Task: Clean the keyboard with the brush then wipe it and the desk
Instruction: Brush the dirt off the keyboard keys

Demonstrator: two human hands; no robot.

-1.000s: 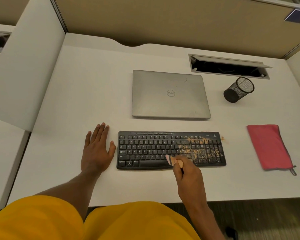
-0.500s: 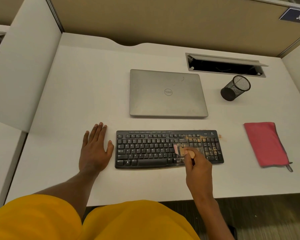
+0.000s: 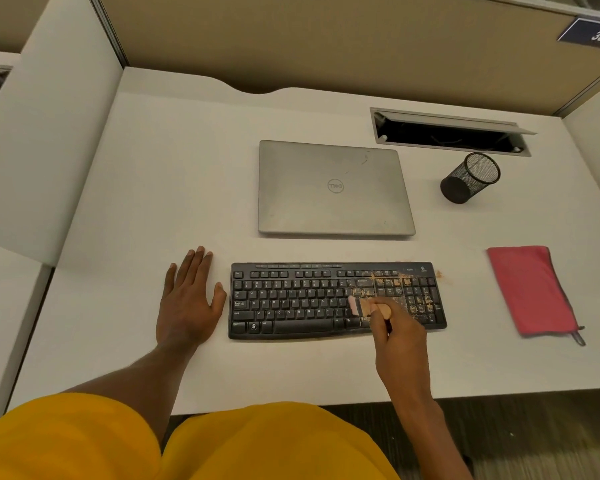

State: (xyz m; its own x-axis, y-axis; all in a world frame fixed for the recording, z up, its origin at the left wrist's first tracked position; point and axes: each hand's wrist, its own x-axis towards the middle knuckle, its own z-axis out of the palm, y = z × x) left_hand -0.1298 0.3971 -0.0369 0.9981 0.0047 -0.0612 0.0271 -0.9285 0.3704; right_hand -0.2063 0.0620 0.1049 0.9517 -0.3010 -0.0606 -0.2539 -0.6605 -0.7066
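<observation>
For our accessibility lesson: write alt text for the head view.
A right hand holds a small brush on the crumb-strewn right part of a black keyboard; the left hand rests flat on the white desk beside it. A red cloth lies to its right.

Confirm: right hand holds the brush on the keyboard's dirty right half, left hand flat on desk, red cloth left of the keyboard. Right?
No: the head view shows the red cloth right of the keyboard, not left. The rest holds: right hand holds the brush on the dirty right half, left hand flat on the desk.
</observation>
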